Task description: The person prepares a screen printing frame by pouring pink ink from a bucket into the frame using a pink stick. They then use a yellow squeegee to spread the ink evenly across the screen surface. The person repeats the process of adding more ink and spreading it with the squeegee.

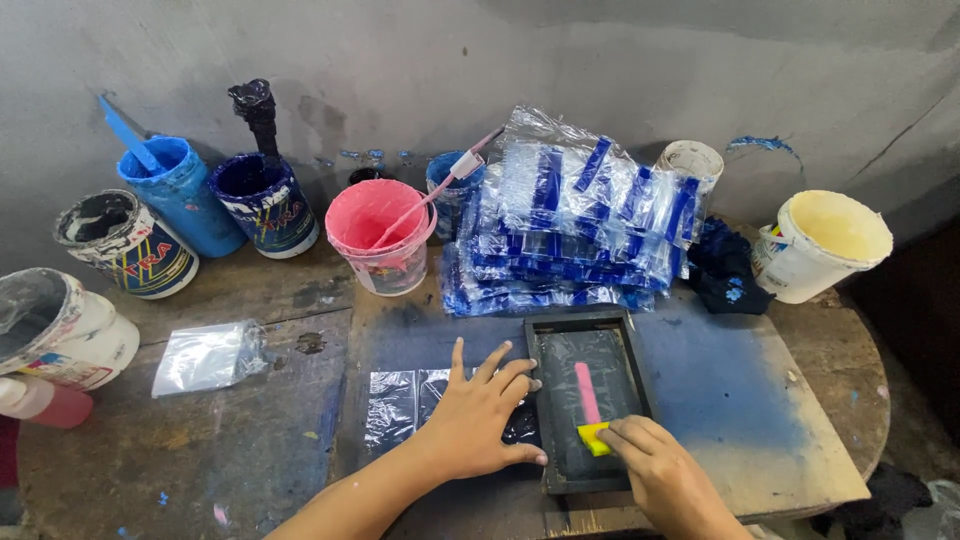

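Observation:
A small black-framed printing screen [583, 324] lies flat on the stained board. My left hand [478, 412] is spread flat, its fingers pressing the screen's left frame edge and the clear plastic bags [400, 402] beside it. My right hand [658, 467] grips a small yellow squeegee [594, 437] at the near end of the mesh. A pink ink streak [586, 391] runs up the mesh from the squeegee.
A tall pile of blue-printed plastic bags [575, 225] sits behind the screen. Paint tubs line the wall: blue ones [180, 195], a pink bucket with a stick [380, 235], a cream bucket [820, 245] at right. A loose bag bundle [208, 356] lies at left.

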